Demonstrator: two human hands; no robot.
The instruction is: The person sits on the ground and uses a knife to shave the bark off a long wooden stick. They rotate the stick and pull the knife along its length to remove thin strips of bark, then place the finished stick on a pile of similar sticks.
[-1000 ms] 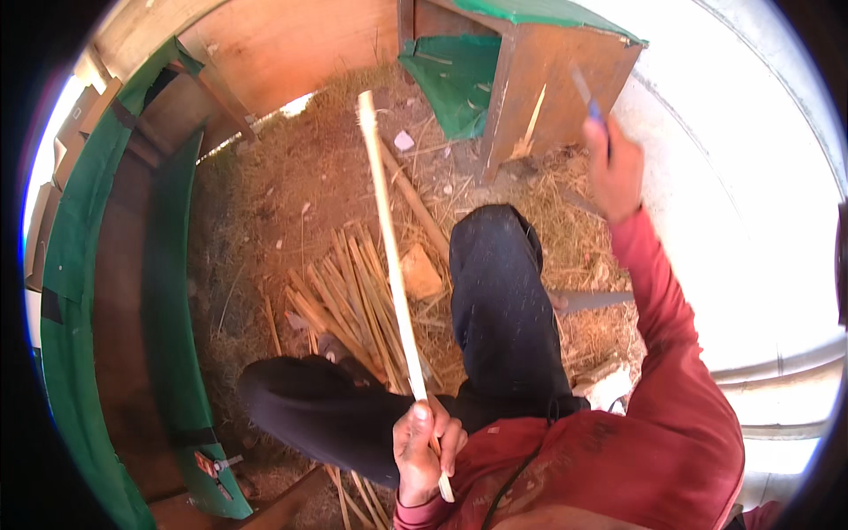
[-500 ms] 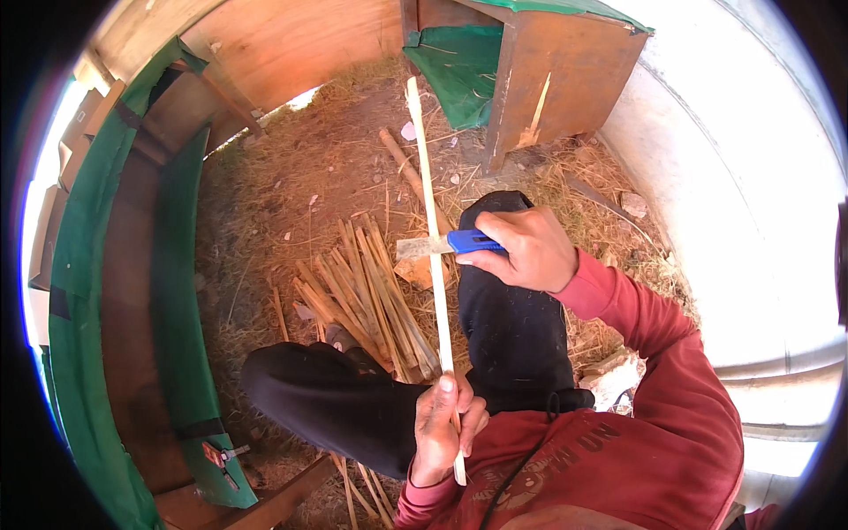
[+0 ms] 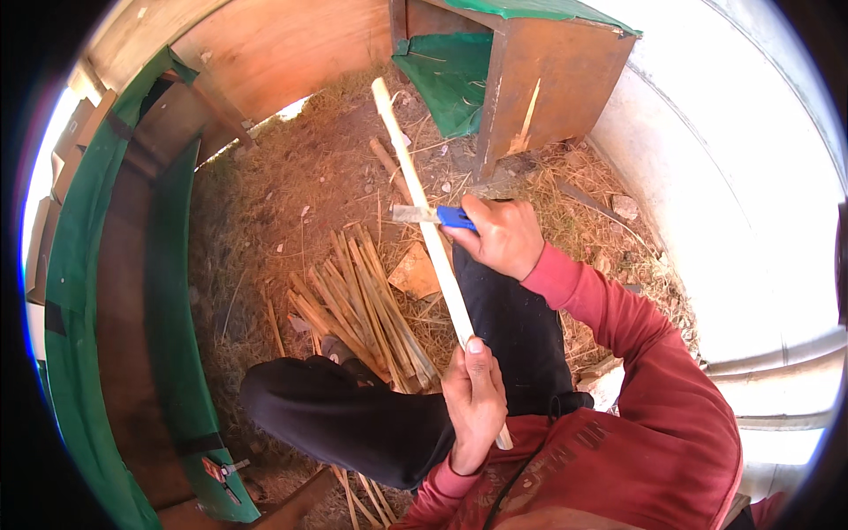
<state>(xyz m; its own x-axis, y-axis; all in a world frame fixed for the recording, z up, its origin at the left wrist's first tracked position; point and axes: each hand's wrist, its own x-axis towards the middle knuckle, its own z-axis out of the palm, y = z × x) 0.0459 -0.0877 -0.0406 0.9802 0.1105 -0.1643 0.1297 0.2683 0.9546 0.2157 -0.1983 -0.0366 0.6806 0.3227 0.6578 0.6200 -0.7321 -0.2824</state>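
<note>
A long pale wooden strip (image 3: 436, 252) slants up and to the left from my lap. My left hand (image 3: 477, 393) is closed around its lower part, thumb on top. Closed on the blue handle of a utility knife (image 3: 455, 217), my right hand (image 3: 505, 237) holds it over the upper half of the strip. The knife's wide blade lies across the strip, its tip sticking out past the left side. Below and to the left, a pile of split wooden strips (image 3: 367, 305) lies on the ground beside my bent leg.
A brown wooden cabinet with green sheeting (image 3: 556, 79) stands at the far right. Along the left runs a green-covered bench (image 3: 168, 309), with a small red-and-metal item (image 3: 221, 468) on it. A round wooden stick (image 3: 389, 168) and a flat wood piece (image 3: 415, 271) lie on the straw-strewn ground.
The strip has tilted further, its top swinging left and its lower end right. My left hand has moved up and right; my right hand with the knife has shifted slightly up and left.
</note>
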